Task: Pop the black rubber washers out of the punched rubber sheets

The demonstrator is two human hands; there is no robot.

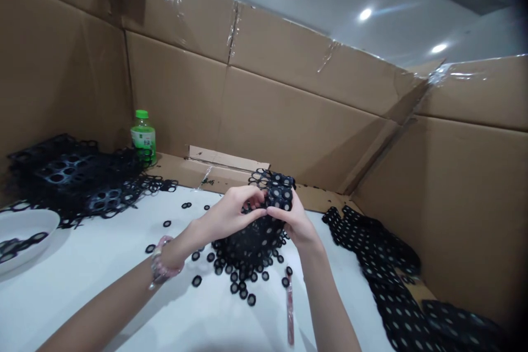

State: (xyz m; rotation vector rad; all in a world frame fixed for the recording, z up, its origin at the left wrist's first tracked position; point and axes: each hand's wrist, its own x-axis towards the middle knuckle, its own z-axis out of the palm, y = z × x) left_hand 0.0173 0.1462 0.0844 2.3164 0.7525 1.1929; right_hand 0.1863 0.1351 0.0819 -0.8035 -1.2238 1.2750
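Observation:
Both hands are raised over the middle of the white tabletop [173, 313]. A black sheet with rows of pale round dots [280, 196] is pinched between my right hand's [300, 223] thumb and fingers. My left hand [243, 206] meets its left edge with bent fingers, thumb tip beside the right thumb; its fingertips are partly hidden. Open black rings stick out at the sheet's upper left. Beneath the hands lies a heap of small black discs with pale centres [247, 253], its top partly covered by the hands.
Black ring-shaped scrap [70, 176] is piled at left, near a white bowl [51, 225] holding black pieces. A green-capped bottle [143, 137] stands behind. Dotted black strips [379, 264] lie at right. A thin reddish tool [290, 313] lies in front. Cardboard walls [289, 99] enclose the table.

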